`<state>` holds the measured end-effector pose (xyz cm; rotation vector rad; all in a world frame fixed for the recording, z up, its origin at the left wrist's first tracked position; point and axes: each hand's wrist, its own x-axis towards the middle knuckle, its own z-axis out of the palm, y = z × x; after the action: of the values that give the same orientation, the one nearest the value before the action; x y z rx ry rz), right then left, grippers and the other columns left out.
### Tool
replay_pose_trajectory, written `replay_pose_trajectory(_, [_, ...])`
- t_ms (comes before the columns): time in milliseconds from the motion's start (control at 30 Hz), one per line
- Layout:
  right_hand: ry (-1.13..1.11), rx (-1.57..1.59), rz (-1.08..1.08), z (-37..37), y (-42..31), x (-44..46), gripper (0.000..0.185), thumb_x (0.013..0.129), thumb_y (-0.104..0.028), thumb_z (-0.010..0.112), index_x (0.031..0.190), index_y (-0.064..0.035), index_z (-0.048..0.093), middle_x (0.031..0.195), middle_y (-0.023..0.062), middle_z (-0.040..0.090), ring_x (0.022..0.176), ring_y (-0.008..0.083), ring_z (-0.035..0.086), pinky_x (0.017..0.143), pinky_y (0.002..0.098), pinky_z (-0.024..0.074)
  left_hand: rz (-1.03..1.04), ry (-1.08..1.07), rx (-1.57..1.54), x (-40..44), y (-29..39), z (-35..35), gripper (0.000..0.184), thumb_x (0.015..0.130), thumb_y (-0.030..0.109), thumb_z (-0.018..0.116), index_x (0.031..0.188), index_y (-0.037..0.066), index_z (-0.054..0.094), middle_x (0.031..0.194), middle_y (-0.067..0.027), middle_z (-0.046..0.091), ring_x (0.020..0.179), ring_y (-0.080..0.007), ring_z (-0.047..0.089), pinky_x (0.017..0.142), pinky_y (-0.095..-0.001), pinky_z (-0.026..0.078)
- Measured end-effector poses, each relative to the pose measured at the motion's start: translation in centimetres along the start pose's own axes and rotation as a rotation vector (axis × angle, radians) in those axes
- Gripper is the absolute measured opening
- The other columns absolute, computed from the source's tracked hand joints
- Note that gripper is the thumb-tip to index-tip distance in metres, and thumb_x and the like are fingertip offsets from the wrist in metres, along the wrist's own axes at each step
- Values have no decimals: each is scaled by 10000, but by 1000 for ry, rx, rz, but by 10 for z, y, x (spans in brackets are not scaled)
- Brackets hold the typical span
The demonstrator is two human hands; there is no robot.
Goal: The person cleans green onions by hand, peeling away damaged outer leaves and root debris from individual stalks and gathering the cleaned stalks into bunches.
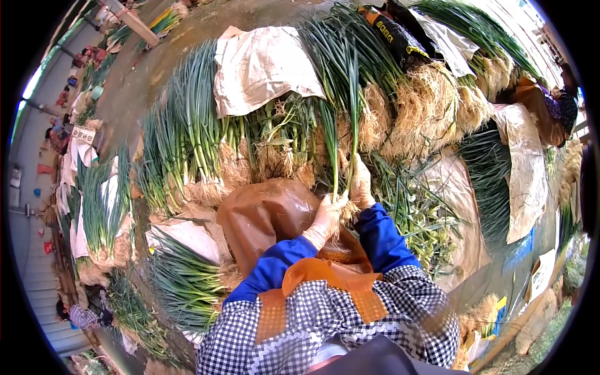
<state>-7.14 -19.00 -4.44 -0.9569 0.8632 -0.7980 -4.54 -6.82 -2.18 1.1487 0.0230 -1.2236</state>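
My left hand [327, 217] is closed around the lower end of a green onion stalk, close to its pale roots. Just right of it and slightly farther out, my right hand [360, 182] grips the white part of another green onion [354, 106]. The leaves of both point away from me across the pile. Stringy roots dangle between my hands. A brown waterproof apron [269, 203] covers my lap below them. Directly beyond lies a row of rooted green onions [194, 125], partly under a whitish sack [265, 69].
Loose leaf trimmings [425, 219] lie to my right beside a tan sheet [459, 206]. Near my left side rests a bundle of green onions [187, 281]. A black printed bag [394, 34] sits on the far pile. Another person [556, 106] sits at far right.
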Motion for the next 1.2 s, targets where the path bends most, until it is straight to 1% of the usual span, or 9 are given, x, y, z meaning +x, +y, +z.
replay_pose_trajectory(100, [-71, 467, 484, -8, 7, -14, 359, 900, -447, 476, 650, -190, 475, 517, -60, 356, 454, 89, 347, 421, 249, 282, -106, -22, -93, -1, -5, -2, 48, 877, 119, 563, 891, 115, 518, 688, -19, 565, 478, -102, 484, 392, -225, 372])
replay_pose_trajectory(400, [-805, -1943, 312, -196, 56, -55, 602, 840, -579, 437, 1072, -55, 623, 1033, 184, 624, 972, 309, 601, 846, 372, 462, -93, -51, -329, 6, 7, -18, 80, 912, 117, 491, 926, 60, 545, 718, -33, 564, 475, -85, 485, 372, -195, 368])
replay_pose_trajectory(533, [-411, -844, -287, -86, -20, -43, 405, 923, -349, 440, 1132, -18, 544, 1096, 158, 602, 1022, 293, 569, 881, 343, 427, -153, -98, -422, 8, -3, -20, 122, 909, 129, 491, 977, 51, 555, 727, -40, 576, 478, -103, 491, 380, -201, 371])
replay_pose_trajectory(600, [-521, -324, 175, -51, -13, -35, 312, 899, -319, 504, 1031, -51, 594, 954, 144, 638, 881, 257, 608, 776, 327, 461, -156, -50, -332, 5, 3, -17, 104, 914, 135, 482, 936, 62, 553, 704, -33, 570, 477, -107, 494, 378, -206, 369])
replay_pose_trajectory(733, [-521, -1190, -620, -17, -42, -49, 361, 874, -290, 513, 598, -69, 581, 543, 137, 558, 486, 306, 561, 460, 394, 450, -30, -66, -375, 4, 3, -22, 72, 912, 89, 472, 937, 78, 539, 657, -10, 541, 471, -91, 487, 364, -192, 360])
replay_pose_trajectory(833, [-1248, -977, -664, -37, -56, -68, 184, 762, -225, 556, 621, -109, 584, 583, 85, 571, 510, 264, 562, 475, 358, 459, -85, 22, -345, 9, 7, -16, 84, 902, 75, 476, 949, 93, 543, 628, -7, 530, 460, -101, 487, 381, -225, 403])
replay_pose_trajectory(933, [-1882, -1024, 134, -29, -120, -76, 303, 862, -301, 479, 866, -64, 668, 822, 169, 649, 693, 308, 616, 630, 384, 496, -322, -332, -458, 12, 22, -24, 152, 907, 171, 467, 988, 72, 547, 602, -12, 507, 449, -108, 471, 392, -237, 396])
replay_pose_trajectory(1033, [-1094, -1920, -10, -27, -144, 35, 432, 863, -454, 462, 900, -81, 676, 875, 159, 655, 807, 274, 640, 701, 382, 496, -374, -606, -440, 16, 31, -24, 207, 944, 230, 421, 998, 65, 533, 569, 14, 427, 443, -98, 421, 387, -249, 337])
replay_pose_trajectory(1200, [-92, -1709, -589, 4, -130, 170, 482, 701, -542, 636, 848, -83, 651, 837, 114, 661, 752, 288, 638, 642, 367, 501, -62, -641, -167, -41, 97, 26, 117, 902, 162, 528, 967, 68, 505, 776, -63, 561, 647, -152, 575, 527, -247, 496])
